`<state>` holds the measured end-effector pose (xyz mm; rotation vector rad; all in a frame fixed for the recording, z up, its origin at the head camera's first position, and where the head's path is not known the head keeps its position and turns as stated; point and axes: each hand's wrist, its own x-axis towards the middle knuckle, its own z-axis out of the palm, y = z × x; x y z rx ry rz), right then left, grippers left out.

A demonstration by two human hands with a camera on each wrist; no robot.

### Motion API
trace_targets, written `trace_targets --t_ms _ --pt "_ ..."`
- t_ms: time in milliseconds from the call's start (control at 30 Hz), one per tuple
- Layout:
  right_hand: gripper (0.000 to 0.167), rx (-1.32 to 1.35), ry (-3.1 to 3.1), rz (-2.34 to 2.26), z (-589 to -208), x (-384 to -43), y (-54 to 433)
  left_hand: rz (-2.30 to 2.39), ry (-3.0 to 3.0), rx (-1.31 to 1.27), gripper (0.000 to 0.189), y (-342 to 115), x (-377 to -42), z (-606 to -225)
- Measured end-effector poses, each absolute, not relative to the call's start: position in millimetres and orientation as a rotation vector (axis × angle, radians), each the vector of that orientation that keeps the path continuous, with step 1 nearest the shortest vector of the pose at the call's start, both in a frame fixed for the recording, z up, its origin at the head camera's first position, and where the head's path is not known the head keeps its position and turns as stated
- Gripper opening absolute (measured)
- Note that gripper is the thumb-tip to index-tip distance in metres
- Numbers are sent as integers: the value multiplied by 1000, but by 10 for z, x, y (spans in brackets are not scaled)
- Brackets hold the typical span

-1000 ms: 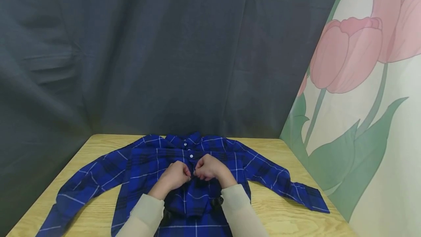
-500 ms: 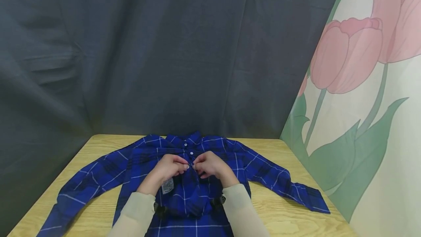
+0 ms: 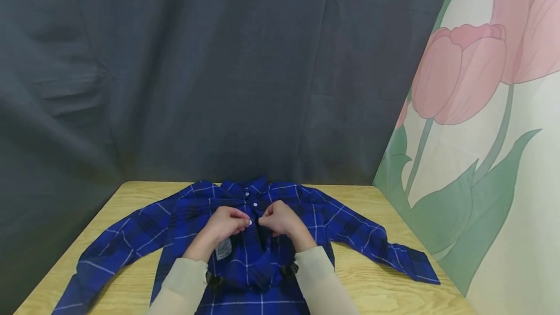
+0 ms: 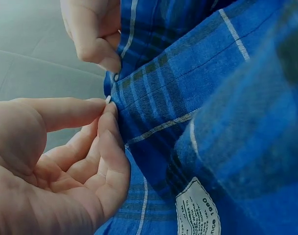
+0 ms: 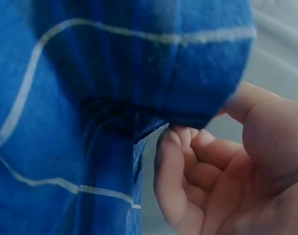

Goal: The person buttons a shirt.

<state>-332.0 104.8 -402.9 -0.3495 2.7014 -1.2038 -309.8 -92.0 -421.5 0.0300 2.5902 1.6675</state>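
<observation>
A blue plaid button-up shirt (image 3: 183, 218) lies spread on the table, its collar at the far side. My left hand (image 3: 223, 225) pinches a small white button (image 4: 108, 99) at the front edge between thumb and forefinger. Just across from it, my right hand (image 3: 282, 220) pinches the other front edge with thumb and curled fingers. In the right wrist view that fabric (image 5: 202, 58) hides part of the thumb and fingertips. The left wrist view shows a small round eyelet-like spot (image 4: 116, 77) between the two hands. White buttons (image 3: 255, 204) run above them toward the collar.
A printed white care label (image 3: 224, 248) shows inside the shirt beside my left wrist. The sleeves (image 3: 407, 261) stretch out to both sides over the wooden table (image 3: 372, 286). Behind hangs a dark curtain (image 3: 227, 72); a tulip-painted wall (image 3: 459, 77) stands right.
Both hands have moved up toward the collar, the left also leftward, lifting the front edges and uncovering the label. Over the last half second the hands have parted slightly, and the pinched button shows clearly.
</observation>
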Motion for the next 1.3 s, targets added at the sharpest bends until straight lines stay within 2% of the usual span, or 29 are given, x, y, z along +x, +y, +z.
trace_targets --t_ms 200,333,500,667,767,1133,1300 --pt "27 -314 2841 -1117 -4063 -3353 1005 1678 2607 46 13 -906 -3096 -4245" --pt "33 -369 2820 -1103 -4261 -3545 979 1705 2613 57 13 -877 -3095 -4241" --pt "41 -420 2765 -1161 -4280 -3515 941 1738 2598 52 13 -837 -3088 -4238" --pt "28 -452 2729 -1198 -4206 -3394 912 1758 2600 21 11 -845 -3095 -4247" --pt "19 -384 2664 -1260 -4079 -3268 880 1764 2597 15 11 -859 -3101 -4251" --pt "15 -357 2610 -1378 -4075 -3249 866 1752 2612 32 10 -853 -3075 -4250" --pt "19 -386 2477 -1484 -4083 -3282 912 1764 2613 22 10 -861 -3075 -4239"
